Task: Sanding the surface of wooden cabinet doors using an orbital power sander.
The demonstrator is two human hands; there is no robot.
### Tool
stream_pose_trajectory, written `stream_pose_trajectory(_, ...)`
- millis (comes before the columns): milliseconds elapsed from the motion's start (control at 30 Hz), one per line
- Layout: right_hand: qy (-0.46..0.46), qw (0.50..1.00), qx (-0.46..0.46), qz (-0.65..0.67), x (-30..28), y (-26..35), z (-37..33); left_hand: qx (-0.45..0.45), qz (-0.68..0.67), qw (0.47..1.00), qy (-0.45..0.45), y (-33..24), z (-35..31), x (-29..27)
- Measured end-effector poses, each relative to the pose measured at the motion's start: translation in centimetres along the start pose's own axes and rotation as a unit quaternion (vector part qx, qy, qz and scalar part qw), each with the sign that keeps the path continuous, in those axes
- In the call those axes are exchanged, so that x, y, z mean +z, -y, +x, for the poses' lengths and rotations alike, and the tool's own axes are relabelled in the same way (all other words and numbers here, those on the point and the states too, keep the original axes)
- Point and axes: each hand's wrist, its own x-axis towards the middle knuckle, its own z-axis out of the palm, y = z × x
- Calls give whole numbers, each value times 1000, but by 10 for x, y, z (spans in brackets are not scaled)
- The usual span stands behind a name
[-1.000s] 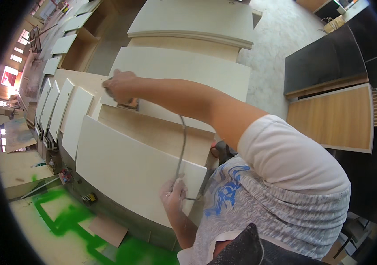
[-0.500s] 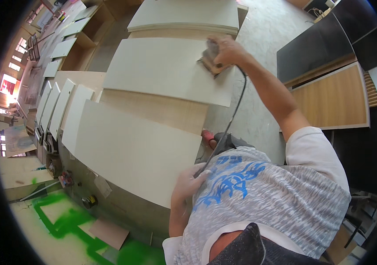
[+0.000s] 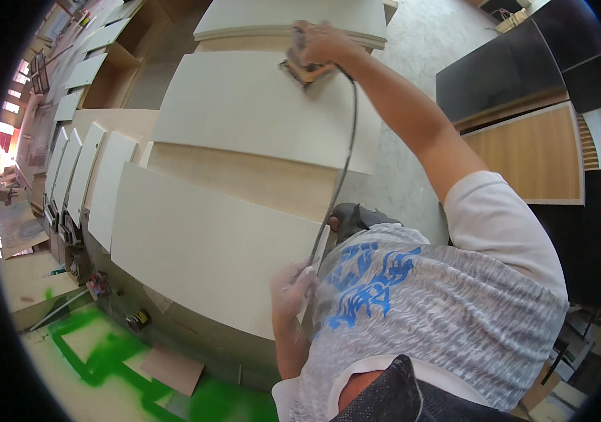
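My right hand [image 3: 323, 42] is wrapped round a handheld sander [image 3: 306, 72], whose pad lies on a flat white panel [image 3: 226, 105] toward its far edge. A dark cord [image 3: 351, 133] runs from the sander back toward my body. Low at my waist, my left hand [image 3: 290, 290] has its fingers closed round that cord, beside the edge of a nearer white panel [image 3: 195, 246]. Both panels rest on a pale wooden work surface [image 3: 244, 170], which shows between them.
More white panels [image 3: 293, 17] are stacked just beyond the sander. Several narrow white panels [image 3: 84, 172] lean in a row at left. Dark cabinets [image 3: 497, 74] and a wood-toned board [image 3: 532, 158] stand at right. Green paint [image 3: 107, 352] marks a surface at lower left.
My right hand has slid the sander leftward across the panel, and the cord has swung left with it. My left hand has shifted slightly left, still holding the cord.
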Motion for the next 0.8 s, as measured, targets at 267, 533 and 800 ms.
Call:
stream_pose_trajectory(267,101,982,-157,-17,22,150,111,-44,-142,980,-131,-2,22,6)
stream_pose_trajectory(533,102,970,-212,58,42,273,144,46,-219,956,-191,-11,44,10)
stream_pose_trajectory(800,89,970,-213,81,33,216,105,30,-183,965,-184,-35,52,27)
